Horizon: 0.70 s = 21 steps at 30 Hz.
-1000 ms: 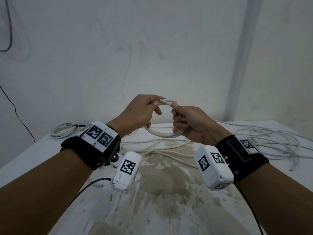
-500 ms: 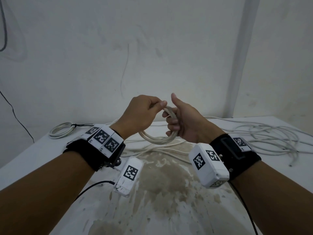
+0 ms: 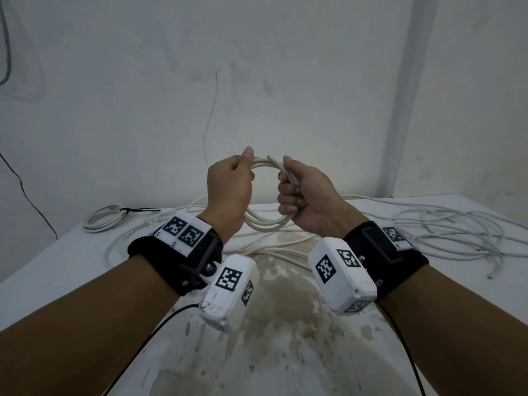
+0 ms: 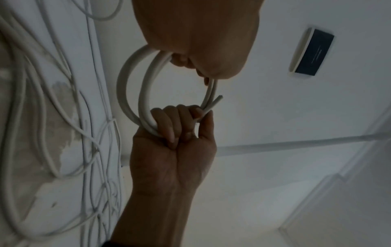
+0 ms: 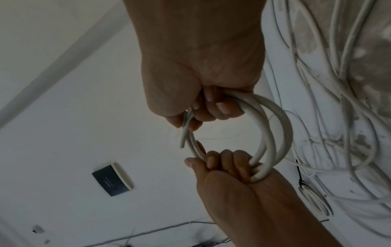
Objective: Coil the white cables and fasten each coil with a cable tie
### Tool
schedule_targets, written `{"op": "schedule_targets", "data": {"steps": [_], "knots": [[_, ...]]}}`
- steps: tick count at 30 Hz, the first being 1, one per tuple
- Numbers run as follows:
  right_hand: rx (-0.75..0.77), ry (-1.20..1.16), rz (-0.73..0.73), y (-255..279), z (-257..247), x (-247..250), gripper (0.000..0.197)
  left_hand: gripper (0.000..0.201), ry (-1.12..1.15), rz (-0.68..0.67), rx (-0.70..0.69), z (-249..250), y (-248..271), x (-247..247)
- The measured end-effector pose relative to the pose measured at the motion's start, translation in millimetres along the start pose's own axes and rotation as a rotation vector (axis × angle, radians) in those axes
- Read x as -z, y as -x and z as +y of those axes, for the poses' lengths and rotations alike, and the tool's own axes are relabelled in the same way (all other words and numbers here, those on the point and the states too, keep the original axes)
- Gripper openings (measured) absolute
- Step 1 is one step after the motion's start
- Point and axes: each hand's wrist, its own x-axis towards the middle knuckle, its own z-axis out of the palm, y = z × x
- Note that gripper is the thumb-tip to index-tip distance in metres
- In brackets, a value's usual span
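Note:
A small coil of white cable [image 3: 267, 224] hangs in the air above the table, held upright between both hands. My left hand [image 3: 233, 184] grips its left side with fingers curled round the loops. My right hand [image 3: 297, 192] grips the right side, and the cable's cut end [image 3: 271, 158] sticks out above its thumb. The coil [image 4: 131, 93] shows two or three loops in the left wrist view. In the right wrist view the coil [image 5: 273, 133] runs between both fists, the free end [image 5: 183, 138] pointing down.
A finished coil [image 3: 104, 217] fastened with a black cable tie [image 3: 137, 210] lies at the table's far left. Loose white cables [image 3: 445, 235] sprawl over the right and back of the stained white table [image 3: 285, 338]. A wall stands close behind.
Both hands have lifted the coil higher and moved apart to opposite sides of it. The right hand, whose thumb was raised half a second ago, now closes fully round the loops.

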Motion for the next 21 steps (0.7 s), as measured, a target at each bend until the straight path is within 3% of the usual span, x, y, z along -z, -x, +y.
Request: {"op": "schedule_targets", "data": {"steps": [3, 6, 9, 13, 21], "knots": [[0.023, -0.053, 0.035, -2.4, -1.9, 0.5, 0.039, 0.042, 0.142, 0.027, 0.113, 6.1, 1.1, -0.9], [0.037, -0.159, 0.107, -6.0, -6.9, 2.9, 0.04, 0.043, 0.301, -0.093, 0.212, 7.5, 5.9, 1.7], [0.028, -0.201, 0.111, -7.0, -6.9, 2.6, 0.041, 0.036, 0.349, -0.129, 0.194, 4.3, 9.8, 0.1], [0.028, -0.18, 0.091, -5.9, 1.9, -1.9, 0.04, 0.03, 0.403, 0.008, 0.203, 9.8, 8.1, -5.4], [0.012, -0.232, 0.012, -5.5, 1.8, -0.2, 0.034, 0.028, 0.278, 0.028, 0.159, 8.1, 3.4, -5.3]]}}
